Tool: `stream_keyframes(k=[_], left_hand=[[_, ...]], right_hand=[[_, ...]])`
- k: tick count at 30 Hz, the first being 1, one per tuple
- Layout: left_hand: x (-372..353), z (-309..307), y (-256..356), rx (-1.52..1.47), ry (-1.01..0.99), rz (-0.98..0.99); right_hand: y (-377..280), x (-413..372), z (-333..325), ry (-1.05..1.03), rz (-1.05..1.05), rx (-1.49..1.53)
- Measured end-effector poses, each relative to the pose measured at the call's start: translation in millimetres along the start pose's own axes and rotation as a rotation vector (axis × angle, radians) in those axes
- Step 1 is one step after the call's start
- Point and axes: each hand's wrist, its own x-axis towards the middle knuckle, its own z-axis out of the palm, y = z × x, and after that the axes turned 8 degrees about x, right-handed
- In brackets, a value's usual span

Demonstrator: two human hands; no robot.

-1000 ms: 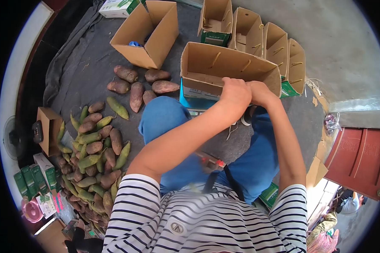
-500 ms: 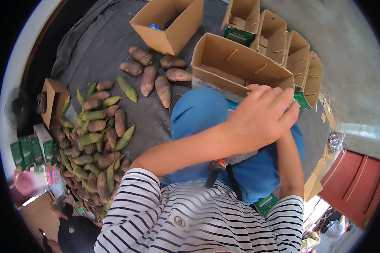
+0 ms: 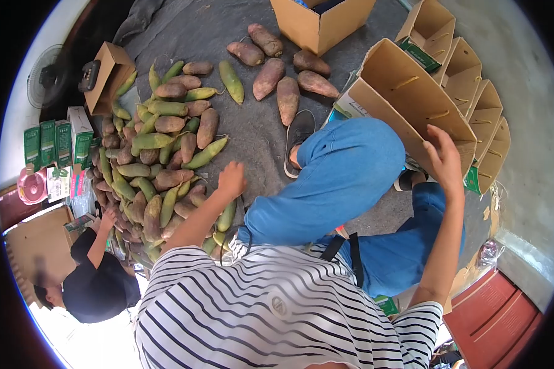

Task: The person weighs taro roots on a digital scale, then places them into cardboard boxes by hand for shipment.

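Observation:
My left hand [image 3: 232,179] is raised in front of the vegetable pile with its fingers curled in, and nothing shows in it. The pile mixes green radishes [image 3: 169,109] with purple-brown radish-like roots [image 3: 208,126]. At the right, my right hand [image 3: 446,161] grips the near rim of an open cardboard box [image 3: 406,92], its fingers bent over the edge. The box stands tilted beside my knee, has cord loops on its inner wall, and shows no contents. Several large purplish roots [image 3: 269,79] and one green radish [image 3: 231,82] lie apart on the dark ground sheet.
Several open cardboard boxes [image 3: 461,64] with cord handles stand in a row at the right. A bigger carton [image 3: 326,24] sits ahead with something blue inside. Green packages [image 3: 55,141] and a fan [image 3: 46,75] are at the left. A co-worker [image 3: 101,277] reaches into the pile's lower left.
My left hand has left the box and swung left to the pile. My right hand stays at the box rim. The view has turned left, and the co-worker's arm now reaches the vegetables.

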Motion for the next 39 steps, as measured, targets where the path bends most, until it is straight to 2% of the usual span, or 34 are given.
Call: stream_keyframes(k=[2,4,7,10,13,16,19,23,26,30,36,39], left_hand=[[-20,27,-25,0.057,-0.230,-0.174],[-37,51,-58,0.104,-0.289,-0.300],[-51,75,-113,0.065,-0.159,-0.448],[-57,69,-145,-0.012,-0.168,-0.581],[-58,65,-164,0.008,-0.108,-0.694],[-72,51,-171,0.152,-0.026,-0.744],[-84,62,-202,0.113,0.023,-0.770],[-79,77,-228,-0.073,-0.161,-0.821],[-76,56,-206,0.094,-0.151,-0.773],[-71,61,-216,0.112,-0.246,-0.759],[-67,93,-239,0.050,-0.128,-0.860],[-57,93,-252,0.205,-0.292,-0.781]], right_hand=[[-11,0,-5,0.078,-0.071,0.000],[-42,-5,-7,0.126,-0.070,0.018],[-84,-18,3,0.129,-0.161,0.090],[-128,-23,18,0.043,-0.321,0.191],[-154,-14,36,0.030,-0.372,0.151],[-164,-5,48,0.029,-0.439,0.097],[-177,-3,65,0.080,-0.517,-0.029],[-181,1,75,0.119,-0.535,-0.022],[-183,3,77,0.115,-0.537,-0.022],[-186,4,78,0.097,-0.535,-0.047],[-188,7,79,0.103,-0.540,-0.058],[-189,8,79,0.105,-0.544,-0.058]])
